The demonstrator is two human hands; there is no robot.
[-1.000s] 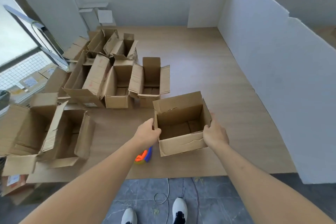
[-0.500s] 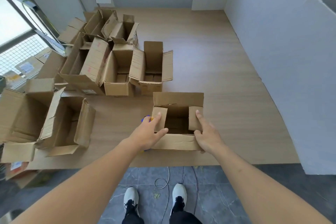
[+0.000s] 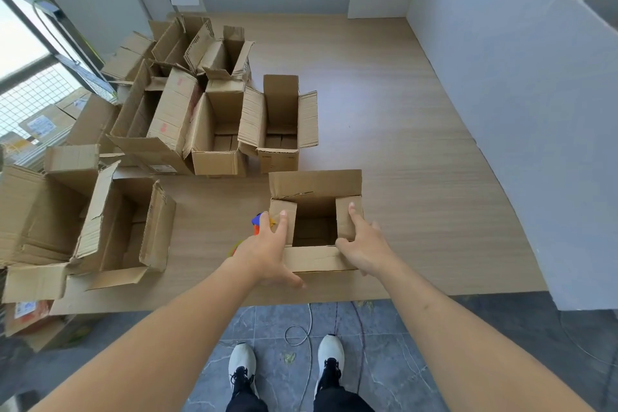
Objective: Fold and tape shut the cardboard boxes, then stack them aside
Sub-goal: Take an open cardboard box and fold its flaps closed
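Both hands lie flat and open on one box [image 3: 315, 221], gripping nothing. The left hand [image 3: 267, 252] presses straight fingers [image 3: 282, 221] on the left short flap [image 3: 284, 222], and the right hand [image 3: 363, 246] presses the right short flap [image 3: 349, 216] the same way. Under both palms the near long flap [image 3: 317, 259] lies down towards the person, while the far long flap [image 3: 316, 182] stands up beyond the fingertips.

If either hand lifts too soon, I'd expect the short flaps to spring up, and the long flaps would then close over a crooked fold. The blue and orange thing [image 3: 256, 223], probably the tape dispenser, sits just left of the left fingers, half hidden, so reaching for it means letting go on one side.

The box stands near the table [image 3: 418, 194] front edge; a hard downward push could slide it off. Right of the right hand the tabletop is bare up to the white partition [image 3: 518, 110]; left and beyond, open boxes [image 3: 214, 130] crowd in.
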